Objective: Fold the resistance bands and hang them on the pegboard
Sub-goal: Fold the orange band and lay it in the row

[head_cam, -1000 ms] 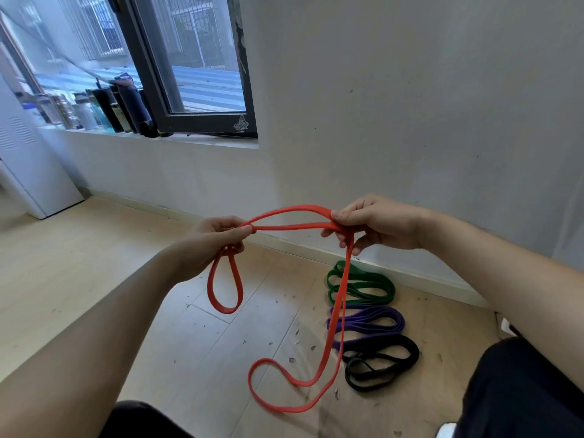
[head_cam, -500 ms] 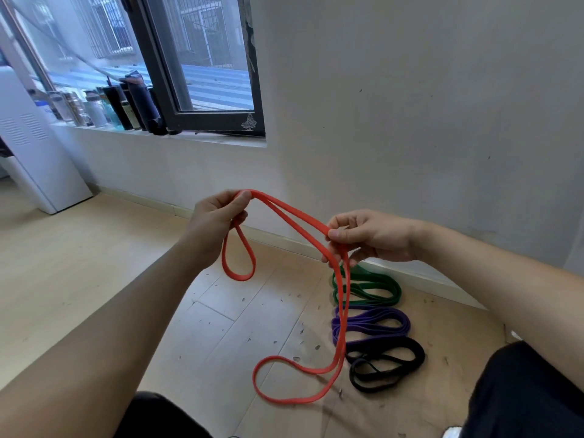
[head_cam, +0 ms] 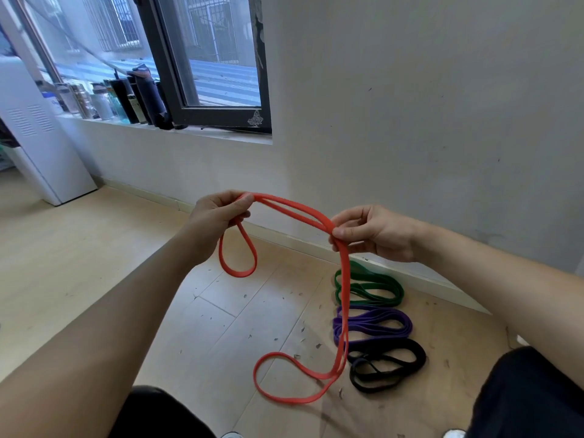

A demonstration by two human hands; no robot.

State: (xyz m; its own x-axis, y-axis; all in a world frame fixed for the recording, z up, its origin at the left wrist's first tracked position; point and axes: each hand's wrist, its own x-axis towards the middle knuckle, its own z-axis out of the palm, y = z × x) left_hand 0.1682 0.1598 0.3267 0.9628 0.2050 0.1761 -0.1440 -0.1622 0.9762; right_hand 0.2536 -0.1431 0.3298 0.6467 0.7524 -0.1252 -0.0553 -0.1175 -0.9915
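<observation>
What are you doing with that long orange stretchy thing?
A person is folding a long orange-red rubber resistance band. The left hand pinches it near one end, with a small loop hanging below. The right hand pinches it farther along, and the rest droops onto the wooden floor. A green band, a purple band and a black band lie coiled by the wall. No pegboard is in view.

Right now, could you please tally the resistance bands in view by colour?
orange band: 1, pinched by the left hand and the right hand
green band: 1, on the floor
purple band: 1, on the floor
black band: 1, on the floor
Total: 4
</observation>
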